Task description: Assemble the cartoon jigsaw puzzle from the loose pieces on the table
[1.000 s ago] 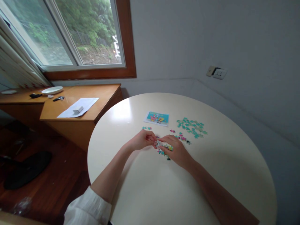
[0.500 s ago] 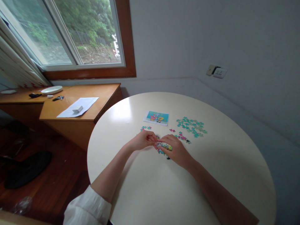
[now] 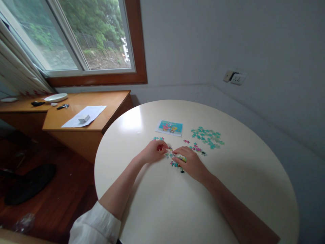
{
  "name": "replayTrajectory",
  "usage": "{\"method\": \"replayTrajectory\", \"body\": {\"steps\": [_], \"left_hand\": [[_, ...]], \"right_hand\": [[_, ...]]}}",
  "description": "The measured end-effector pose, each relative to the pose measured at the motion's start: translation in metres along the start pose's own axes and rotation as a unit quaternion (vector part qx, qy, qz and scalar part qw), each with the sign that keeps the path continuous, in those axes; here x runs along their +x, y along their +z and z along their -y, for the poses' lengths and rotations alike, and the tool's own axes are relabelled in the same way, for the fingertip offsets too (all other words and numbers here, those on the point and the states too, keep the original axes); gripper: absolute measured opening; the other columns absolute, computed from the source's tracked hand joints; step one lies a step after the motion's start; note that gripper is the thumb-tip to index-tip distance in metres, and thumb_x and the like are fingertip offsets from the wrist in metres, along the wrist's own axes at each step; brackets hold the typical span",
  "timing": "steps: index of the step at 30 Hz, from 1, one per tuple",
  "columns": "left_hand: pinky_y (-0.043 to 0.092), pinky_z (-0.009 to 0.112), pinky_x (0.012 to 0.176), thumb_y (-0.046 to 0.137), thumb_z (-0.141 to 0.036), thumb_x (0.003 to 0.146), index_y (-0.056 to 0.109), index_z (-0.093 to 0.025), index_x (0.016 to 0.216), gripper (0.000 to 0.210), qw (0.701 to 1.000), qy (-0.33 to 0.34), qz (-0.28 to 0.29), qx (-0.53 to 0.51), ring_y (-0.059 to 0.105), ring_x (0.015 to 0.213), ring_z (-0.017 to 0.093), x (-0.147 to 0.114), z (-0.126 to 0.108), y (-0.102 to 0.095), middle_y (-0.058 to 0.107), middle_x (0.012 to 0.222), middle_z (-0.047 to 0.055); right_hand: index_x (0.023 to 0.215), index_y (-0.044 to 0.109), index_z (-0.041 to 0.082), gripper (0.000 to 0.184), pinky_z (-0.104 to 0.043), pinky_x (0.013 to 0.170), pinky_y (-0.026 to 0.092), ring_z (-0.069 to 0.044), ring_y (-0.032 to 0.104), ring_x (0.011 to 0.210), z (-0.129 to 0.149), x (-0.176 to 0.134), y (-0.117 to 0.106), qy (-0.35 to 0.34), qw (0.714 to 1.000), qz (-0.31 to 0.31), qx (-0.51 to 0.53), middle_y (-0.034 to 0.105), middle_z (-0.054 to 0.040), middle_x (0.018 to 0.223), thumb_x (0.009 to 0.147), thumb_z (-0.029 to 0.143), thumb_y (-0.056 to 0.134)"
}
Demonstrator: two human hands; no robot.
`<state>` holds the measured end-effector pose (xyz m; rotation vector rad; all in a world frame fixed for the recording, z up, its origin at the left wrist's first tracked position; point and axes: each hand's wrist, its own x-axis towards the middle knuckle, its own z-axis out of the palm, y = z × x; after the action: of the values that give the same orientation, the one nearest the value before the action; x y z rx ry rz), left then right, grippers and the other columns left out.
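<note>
Small jigsaw puzzle pieces [image 3: 175,164] lie partly joined in a colourful patch between my hands, with a yellow cartoon face [image 3: 182,158] showing on it. My left hand [image 3: 155,151] is at the patch's left edge, its thumb and fingers drawn into a pinch; whatever they hold is too small to make out. From the right, my right hand [image 3: 189,161] rests over the patch, its thumb and fingertips closed around the joined pieces. My fingers and palm hide part of the patch.
A picture card [image 3: 169,128] lies beyond my hands on the round white table [image 3: 162,206]. Teal pieces [image 3: 208,137] are spread at the right, pink ones [image 3: 196,147] nearer. More pieces [image 3: 158,138] lie behind my left hand. A wooden desk [image 3: 116,105] stands at the left.
My left hand has drawn slightly left, apart from my right fingertips, uncovering more of the patch. My right hand has stayed almost in place.
</note>
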<state>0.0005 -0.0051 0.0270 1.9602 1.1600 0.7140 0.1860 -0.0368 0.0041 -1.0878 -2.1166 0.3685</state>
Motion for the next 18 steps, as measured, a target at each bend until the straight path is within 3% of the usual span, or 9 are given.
{"method": "replayTrajectory", "body": {"steps": [4,11,18], "left_hand": [[0.042,0.024,0.063,0.057,-0.015,0.066,0.065,-0.015,0.078,0.015,0.988,0.032,-0.004,0.153,0.051,0.064,0.012,0.002,0.007,0.001,0.06,0.074,0.003],[0.042,0.023,0.068,0.053,-0.013,0.068,0.067,-0.016,0.072,0.014,0.983,0.052,0.028,0.174,0.052,0.063,0.01,0.002,0.007,0.003,0.059,0.072,0.002],[0.042,0.022,0.065,0.052,-0.012,0.065,0.064,-0.016,0.067,0.013,0.983,0.058,0.018,0.172,0.051,0.059,0.009,0.002,0.009,0.005,0.057,0.067,0.0]], "right_hand": [[0.081,0.061,0.02,0.007,-0.033,0.075,0.042,-0.018,0.056,0.082,-0.001,0.0,0.002,0.009,1.0,0.022,-0.009,0.064,-0.0038,0.083,0.074,0.02,0.062],[0.081,0.062,0.021,0.014,-0.034,0.077,0.037,-0.018,0.056,0.083,0.004,0.0,0.004,0.013,0.999,0.032,-0.037,0.063,-0.0024,0.085,0.069,0.02,0.068],[0.08,0.063,0.022,0.012,-0.034,0.078,0.033,-0.017,0.056,0.085,0.009,0.0,0.009,0.023,0.998,0.034,-0.048,0.062,-0.0023,0.086,0.069,0.022,0.067]]}}
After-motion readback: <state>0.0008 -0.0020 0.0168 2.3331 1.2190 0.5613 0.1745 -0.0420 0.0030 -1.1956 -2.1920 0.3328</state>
